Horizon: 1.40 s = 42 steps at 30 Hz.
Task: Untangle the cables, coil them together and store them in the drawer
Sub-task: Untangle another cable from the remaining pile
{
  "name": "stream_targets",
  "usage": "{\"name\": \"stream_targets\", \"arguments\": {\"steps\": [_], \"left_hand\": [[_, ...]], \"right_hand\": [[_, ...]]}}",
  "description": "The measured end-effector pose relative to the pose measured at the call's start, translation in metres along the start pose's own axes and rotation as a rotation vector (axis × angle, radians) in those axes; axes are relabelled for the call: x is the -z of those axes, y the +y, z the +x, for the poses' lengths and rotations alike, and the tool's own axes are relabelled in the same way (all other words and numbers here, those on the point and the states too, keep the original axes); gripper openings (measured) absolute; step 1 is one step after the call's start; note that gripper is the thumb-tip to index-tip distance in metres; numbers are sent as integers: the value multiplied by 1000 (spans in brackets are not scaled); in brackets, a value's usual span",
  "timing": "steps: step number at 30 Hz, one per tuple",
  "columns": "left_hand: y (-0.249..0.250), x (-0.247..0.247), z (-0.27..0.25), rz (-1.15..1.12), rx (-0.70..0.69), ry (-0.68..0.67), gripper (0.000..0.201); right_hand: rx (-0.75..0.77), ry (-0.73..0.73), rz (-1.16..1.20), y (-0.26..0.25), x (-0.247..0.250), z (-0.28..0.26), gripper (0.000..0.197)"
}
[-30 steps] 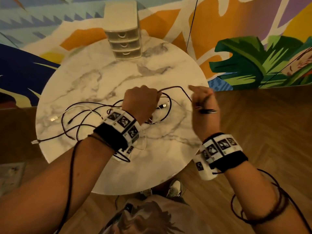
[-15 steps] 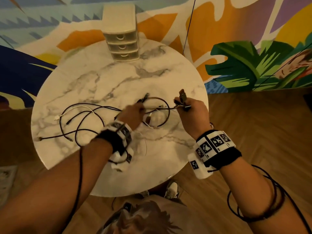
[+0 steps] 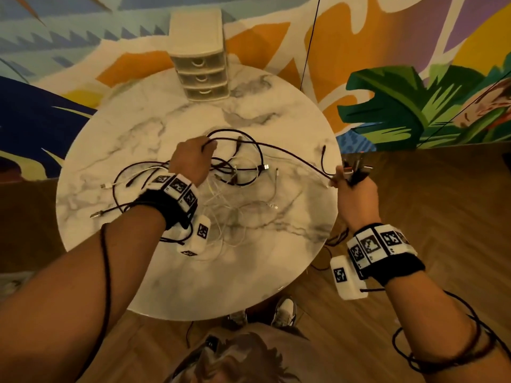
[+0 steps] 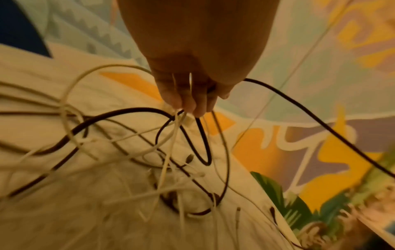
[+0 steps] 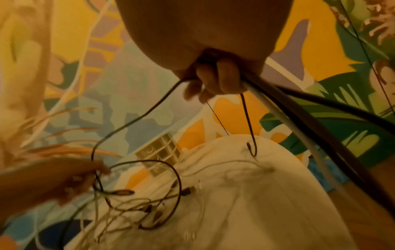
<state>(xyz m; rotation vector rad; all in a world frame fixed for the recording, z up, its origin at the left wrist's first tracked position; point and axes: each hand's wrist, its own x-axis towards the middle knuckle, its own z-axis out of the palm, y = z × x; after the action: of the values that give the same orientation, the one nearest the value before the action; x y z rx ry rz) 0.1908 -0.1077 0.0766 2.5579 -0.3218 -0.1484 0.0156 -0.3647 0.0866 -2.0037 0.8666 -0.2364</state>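
A tangle of black and white cables [image 3: 235,172] [image 4: 119,148] [image 5: 136,203] lies across the middle of the round marble table [image 3: 143,128]. My left hand [image 3: 193,158] [image 4: 192,94] hovers over the tangle, its curled fingers gripping several black and white strands. My right hand [image 3: 352,183] [image 5: 213,79] is out past the table's right edge, gripping a bunch of cable ends with plugs sticking up. One black cable [image 3: 290,153] stretches taut between the two hands. A small cream three-drawer unit [image 3: 200,56] [image 5: 160,152] stands at the table's far edge, all drawers closed.
A painted mural wall [image 3: 414,78] rises behind the table. Wooden floor [image 3: 428,203] lies to the right and below. My shoes [image 3: 284,313] are under the table's near edge. Loose plugs [image 3: 103,186] lie at the table's left side.
My right hand has pulled rightward off the table with its cable ends, drawing a black cable taut. My left hand has lifted and shifted up over the tangle, keeping hold of strands.
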Motion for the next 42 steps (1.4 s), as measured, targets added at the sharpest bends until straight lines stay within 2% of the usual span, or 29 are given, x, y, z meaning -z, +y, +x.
{"name": "stream_targets", "arguments": {"steps": [1,2,5,10,12,14,15,18,20,21,24,25,26,29,30,31,32,34,35,36,37,38,39,40,42], "left_hand": [[7,2,-1,23,-42,14,34],[14,6,-3,63,-80,25,35],[34,11,-12,278,-195,33,37],[61,10,-29,495,-321,21,34],[67,7,-33,520,-349,0,31],[66,3,-33,506,-347,5,30],[63,1,-33,481,-334,3,31],[37,-8,-33,304,-178,-107,31],[16,-7,-24,164,-66,-141,26],[9,-2,-17,110,-46,-89,24],[4,13,1,64,-171,218,25],[4,14,3,71,-185,255,25],[0,9,1,111,-165,199,25],[-18,-18,-10,287,29,-232,30],[-22,-20,-13,294,84,-289,34],[-23,-19,-15,297,105,-285,39],[-18,-15,-17,319,77,-224,42],[-6,-11,-21,383,-88,-27,47],[4,-10,-24,328,-204,47,51],[16,-12,-28,216,-299,54,56],[29,-16,-33,77,-352,-11,60],[40,-24,-38,-37,-349,-145,59],[50,-31,-45,-134,-323,-278,49],[53,-38,-50,-221,-263,-364,33],[40,-51,-51,-365,-82,-397,8]], "right_hand": [[-20,-12,-56,4,0,-2,12],[-18,-3,-92,5,-1,-5,15],[109,-8,-142,-16,-10,-10,24],[320,-167,-127,-67,-38,-14,34],[339,-310,-167,-79,-50,-15,36],[293,-432,-199,-85,-58,-17,40],[267,-440,-194,-87,-59,-18,42],[216,-378,-67,-90,-52,-18,43],[218,-338,74,-93,-41,-16,30],[223,-310,147,-95,-36,-14,30],[182,-206,371,-97,-26,-9,30],[168,-190,390,-96,-24,-9,28],[168,-191,369,-95,-24,-11,27],[194,-215,267,-86,-24,-19,33],[179,-215,269,-84,-23,-20,33],[163,-212,284,-82,-23,-20,33],[151,-208,294,-80,-22,-19,33],[137,-213,289,-77,-22,-19,35],[132,-220,297,-75,-22,-18,37],[129,-229,311,-75,-23,-19,38],[131,-242,321,-74,-25,-20,39],[136,-258,324,-74,-26,-22,40],[142,-270,316,-74,-28,-23,40],[153,-272,315,-76,-28,-24,40],[149,-217,337,-76,-24,-23,38]]}}
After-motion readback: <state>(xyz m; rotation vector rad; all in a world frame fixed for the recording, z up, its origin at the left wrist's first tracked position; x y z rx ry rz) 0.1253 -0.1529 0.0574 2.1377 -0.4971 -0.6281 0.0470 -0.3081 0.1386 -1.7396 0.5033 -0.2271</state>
